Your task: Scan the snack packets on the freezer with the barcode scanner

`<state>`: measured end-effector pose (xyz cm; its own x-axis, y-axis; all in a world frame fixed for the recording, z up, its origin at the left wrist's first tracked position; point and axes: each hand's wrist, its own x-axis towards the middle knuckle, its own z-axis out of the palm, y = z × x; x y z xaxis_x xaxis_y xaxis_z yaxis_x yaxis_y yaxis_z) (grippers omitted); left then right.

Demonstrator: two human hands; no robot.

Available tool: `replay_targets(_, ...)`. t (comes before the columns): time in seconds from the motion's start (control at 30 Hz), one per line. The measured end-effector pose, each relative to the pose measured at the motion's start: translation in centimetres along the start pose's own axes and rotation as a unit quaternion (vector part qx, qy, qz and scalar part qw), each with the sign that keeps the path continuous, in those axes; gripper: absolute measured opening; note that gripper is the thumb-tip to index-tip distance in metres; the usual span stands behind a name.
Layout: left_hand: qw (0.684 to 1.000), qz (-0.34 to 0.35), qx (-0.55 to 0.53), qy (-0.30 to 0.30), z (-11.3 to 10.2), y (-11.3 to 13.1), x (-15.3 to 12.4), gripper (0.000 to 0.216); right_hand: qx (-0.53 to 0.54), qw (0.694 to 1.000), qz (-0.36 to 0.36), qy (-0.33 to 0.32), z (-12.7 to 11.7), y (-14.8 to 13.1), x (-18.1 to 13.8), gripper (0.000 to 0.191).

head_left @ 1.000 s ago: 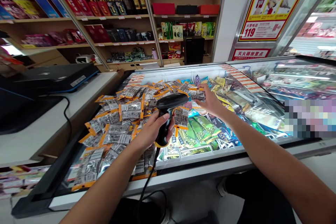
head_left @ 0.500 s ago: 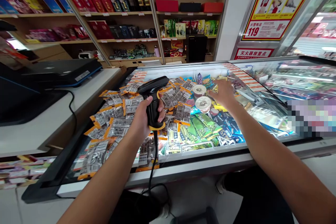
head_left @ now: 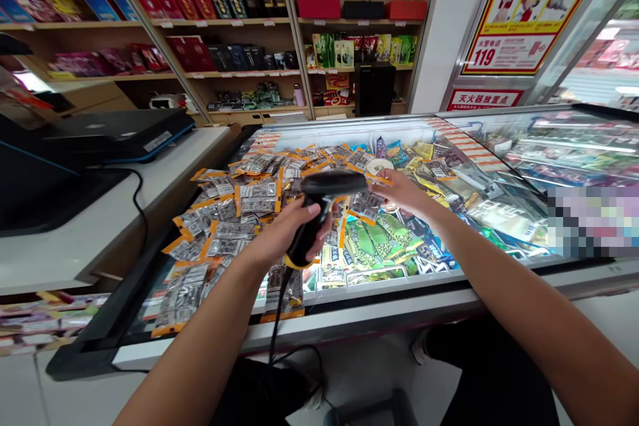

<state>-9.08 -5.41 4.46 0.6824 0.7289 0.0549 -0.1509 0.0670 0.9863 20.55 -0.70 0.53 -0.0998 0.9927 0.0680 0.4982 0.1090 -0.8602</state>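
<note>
Through the head camera, I see my left hand point(head_left: 299, 225) wrapped around the handle of a black barcode scanner point(head_left: 322, 192), seemingly so its head stays free to face the orange-edged snack packet point(head_left: 366, 203). My right hand point(head_left: 407, 194) pinches that packet near its upper edge, probably to keep its face uncovered, above the middle of the chest freezer point(head_left: 379, 311)'s glass top. The packet pile point(head_left: 227, 210) spreads over the left part, down to the near-left corner; the flat glass evidently serves as a shelf. A separate packet point(head_left: 439, 168) lies right of the pile, towards the far edge. The scanner's cable point(head_left: 276, 326) hangs over the near edge, apparently leaving slack.
</note>
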Motion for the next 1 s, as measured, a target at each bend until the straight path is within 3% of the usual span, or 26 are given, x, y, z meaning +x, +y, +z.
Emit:
replay_targets(0.1, 0.994, -0.083, 0.05, -0.048, -0.1, -0.4, -0.7, 0.034, 0.054, 0.997, 0.012, 0.054, -1.7, 0.1, 0.1, 0.048)
replay_targets(0.2, 0.988, -0.113, 0.088, -0.053, -0.2, -0.7, -0.8, 0.041, 0.048, 0.996, 0.012, 0.075, -2.5, 0.0, 0.1, 0.046)
replay_targets(0.53, 0.989, -0.121, 0.064, -0.063, 0.5, -0.7, -0.4, 0.036, 0.037, 0.996, -0.002, 0.084, -2.4, 0.1, 0.4, 0.051)
replay_targets(0.67, 0.996, -0.071, 0.048, -0.035, 0.3, -0.6, -0.2, 0.039, -0.049, 0.988, -0.004, 0.148, -4.5, 1.0, 0.9, 0.056)
replay_targets(0.87, 0.996, 0.047, -0.035, 0.062, -0.2, 0.6, 1.0, 0.052, -0.255, 0.913, 0.064, 0.311, -10.1, 6.4, 2.1, 0.052)
replay_targets(1.0, 0.99, 0.062, -0.073, 0.105, -0.6, 0.9, 1.4, 0.051, -0.331, 0.851, 0.078, 0.4, -11.3, 8.4, 2.2, 0.066)
